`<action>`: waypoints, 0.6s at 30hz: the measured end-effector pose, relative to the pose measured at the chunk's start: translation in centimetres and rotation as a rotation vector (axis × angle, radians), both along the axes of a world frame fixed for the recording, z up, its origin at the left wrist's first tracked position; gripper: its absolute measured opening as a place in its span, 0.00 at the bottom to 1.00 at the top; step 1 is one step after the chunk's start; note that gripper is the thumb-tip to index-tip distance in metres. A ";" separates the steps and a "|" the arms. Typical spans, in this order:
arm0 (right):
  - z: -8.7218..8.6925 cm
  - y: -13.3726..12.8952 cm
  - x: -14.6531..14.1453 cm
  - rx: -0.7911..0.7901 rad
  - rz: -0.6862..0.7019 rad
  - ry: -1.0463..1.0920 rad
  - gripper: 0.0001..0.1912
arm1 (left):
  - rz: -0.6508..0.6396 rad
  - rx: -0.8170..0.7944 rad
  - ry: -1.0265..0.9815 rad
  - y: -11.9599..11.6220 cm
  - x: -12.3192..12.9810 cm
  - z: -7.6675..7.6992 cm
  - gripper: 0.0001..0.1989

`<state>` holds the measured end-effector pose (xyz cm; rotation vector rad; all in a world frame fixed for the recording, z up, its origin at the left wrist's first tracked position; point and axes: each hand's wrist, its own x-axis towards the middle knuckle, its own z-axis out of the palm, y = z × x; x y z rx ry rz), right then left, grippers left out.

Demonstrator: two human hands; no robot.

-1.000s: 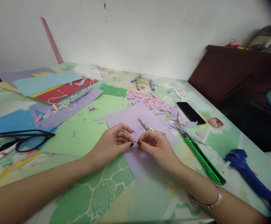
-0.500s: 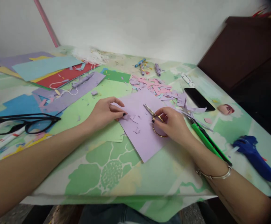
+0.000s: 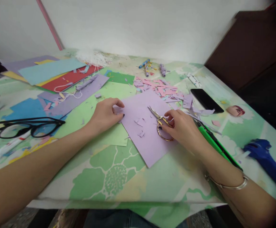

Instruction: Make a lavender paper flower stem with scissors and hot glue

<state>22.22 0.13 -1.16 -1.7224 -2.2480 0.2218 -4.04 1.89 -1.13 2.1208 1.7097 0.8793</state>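
Observation:
A sheet of light purple paper (image 3: pixel 142 101) lies at an angle on the table, with a few small purple scraps (image 3: pixel 141 122) on it. Over its left edge rests my left hand (image 3: pixel 108 114), thumb and fingers apart, and nothing shows between them. My right hand (image 3: pixel 183 129) grips small scissors (image 3: pixel 160 119) by their gold handles above the right part of the sheet. The blades point up and to the left, close together. Part of the handles is hidden behind my fingers.
Pink and purple paper cuttings (image 3: pixel 160 87) are heaped behind the sheet. To the right are a phone (image 3: pixel 207 99), a green cutter knife (image 3: pixel 216 145) and a blue tool (image 3: pixel 261 152). Glasses (image 3: pixel 30 126), coloured paper (image 3: pixel 49 71) and white string (image 3: pixel 92 58) lie left.
The thumb and fingers of my left hand have parted from a small purple scrap. My right hand still holds the scissors. The whole view has shifted slightly.

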 end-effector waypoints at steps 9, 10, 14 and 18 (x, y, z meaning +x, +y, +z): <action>0.7 -0.2 -0.7 -0.057 -0.073 -0.046 0.15 | -0.323 0.012 0.010 0.4 2.5 0.2 0.09; 0.8 -0.3 -0.8 -0.059 -0.076 -0.046 0.15 | -0.372 0.007 0.022 0.6 2.8 0.2 0.12; 0.9 -0.4 -1.1 -0.083 -0.086 -0.042 0.12 | -0.526 0.053 0.096 1.5 3.5 -0.1 0.22; 0.8 -0.4 -1.1 -0.078 -0.094 -0.022 0.10 | -0.570 0.019 0.099 2.4 3.5 -0.3 0.25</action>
